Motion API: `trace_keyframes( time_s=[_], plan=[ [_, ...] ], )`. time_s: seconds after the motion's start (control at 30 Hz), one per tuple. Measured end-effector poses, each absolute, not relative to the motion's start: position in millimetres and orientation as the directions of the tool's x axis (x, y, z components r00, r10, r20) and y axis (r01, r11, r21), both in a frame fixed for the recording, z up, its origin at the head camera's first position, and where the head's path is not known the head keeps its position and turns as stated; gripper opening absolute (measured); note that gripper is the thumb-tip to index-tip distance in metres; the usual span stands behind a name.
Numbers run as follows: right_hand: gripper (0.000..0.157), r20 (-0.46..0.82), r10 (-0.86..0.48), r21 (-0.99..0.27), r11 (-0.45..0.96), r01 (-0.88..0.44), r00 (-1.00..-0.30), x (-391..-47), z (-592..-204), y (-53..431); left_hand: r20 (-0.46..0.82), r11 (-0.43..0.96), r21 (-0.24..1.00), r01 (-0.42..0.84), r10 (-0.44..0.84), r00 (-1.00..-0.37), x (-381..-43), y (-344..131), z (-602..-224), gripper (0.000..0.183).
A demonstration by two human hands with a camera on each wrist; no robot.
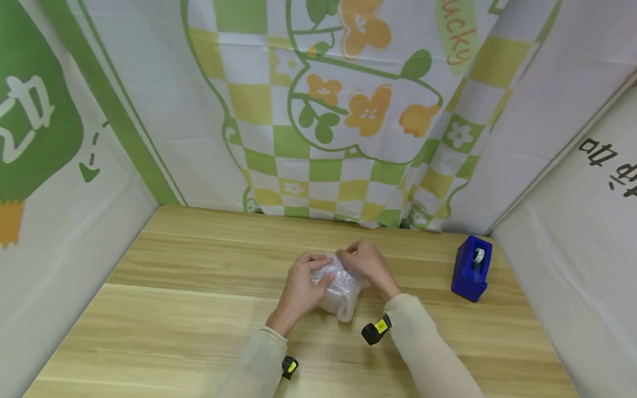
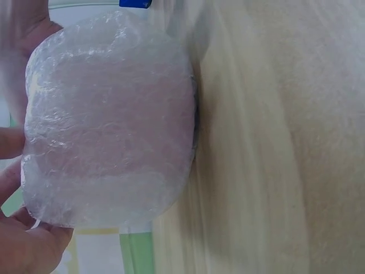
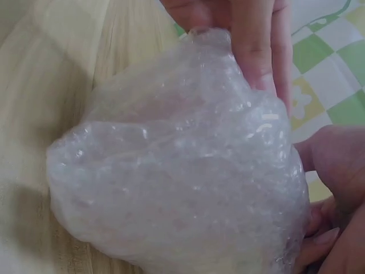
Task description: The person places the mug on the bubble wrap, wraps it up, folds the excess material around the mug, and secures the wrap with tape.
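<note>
A bundle in clear bubble wrap [image 1: 340,284] sits on the wooden table in front of me, something pinkish showing through it. My left hand [image 1: 302,284] grips it from the left, fingers over the top and thumb on the near side. At its far right side my right hand [image 1: 367,264] pinches the wrap with bent fingers. In the right wrist view, the left hand [image 3: 245,45] holds one edge of the bundle [image 3: 182,177], while the right hand's fingers [image 3: 319,242] curl against its far side. A dark rim shows under the bundle [image 2: 108,120] in the left wrist view.
A blue tape dispenser [image 1: 471,269] with a roll of clear tape stands at the right of the wooden table [image 1: 164,320]. A checkered floral curtain [image 1: 338,166] hangs along the back edge, and white printed cloth walls [image 1: 587,265] close in both sides.
</note>
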State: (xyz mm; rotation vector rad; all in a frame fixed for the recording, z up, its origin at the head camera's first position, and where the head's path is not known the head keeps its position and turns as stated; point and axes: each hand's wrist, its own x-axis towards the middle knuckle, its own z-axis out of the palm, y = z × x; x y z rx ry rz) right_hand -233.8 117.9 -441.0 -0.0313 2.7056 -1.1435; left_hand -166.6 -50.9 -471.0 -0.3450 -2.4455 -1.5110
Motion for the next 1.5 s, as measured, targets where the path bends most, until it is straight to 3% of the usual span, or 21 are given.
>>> trace_keyframes(
  time_s=[0.23, 0.43, 0.6, 0.73, 0.87, 0.97, 1.1, 1.5],
  plan=[
    [0.034, -0.068, -0.058, -0.797, 0.604, 0.02, -0.996, -228.1, -440.0, 125.4, 0.332, 0.446, 0.827, 0.342, 0.105, -0.938, -166.4, -52.6, -466.8, 0.035],
    [0.02, 0.131, -0.044, -0.82, 0.557, -0.133, -0.99, -217.8, -436.4, 136.8, 0.328, 0.45, 0.827, 0.337, 0.102, -0.939, -166.1, -53.7, -463.0, 0.038],
    [0.018, 0.232, -0.055, -0.81, 0.542, -0.224, -0.971, -199.5, -436.5, 147.5, 0.325, 0.469, 0.82, 0.329, 0.093, -0.941, -163.5, -56.3, -458.9, 0.04],
    [0.032, 0.282, -0.086, -0.778, 0.562, -0.28, -0.956, -179.2, -440.4, 156.3, 0.31, 0.48, 0.824, 0.303, 0.067, -0.949, -157.3, -60.5, -455.4, 0.041],
    [0.057, 0.29, -0.136, -0.726, 0.613, -0.31, -0.947, -159.3, -448.6, 162.8, 0.276, 0.515, 0.817, 0.26, 0.047, -0.96, -148.2, -66.1, -454.3, 0.043],
    [0.079, 0.301, -0.167, -0.65, 0.685, -0.33, -0.939, -148.5, -458.2, 164.2, 0.228, 0.533, 0.815, 0.227, 0.065, -0.971, -142.1, -70.7, -455.2, 0.052],
    [0.096, 0.306, -0.207, -0.574, 0.738, -0.354, -0.929, -141.4, -471.6, 160.7, 0.177, 0.53, 0.823, 0.206, 0.105, -0.979, -138.4, -75.3, -459.0, 0.064],
    [0.09, 0.388, -0.187, -0.523, 0.762, -0.383, -0.902, -145.2, -487.7, 144.1, 0.225, 0.545, 0.805, 0.234, 0.084, -0.971, -141.8, -72.6, -470.8, 0.059]
  ],
)
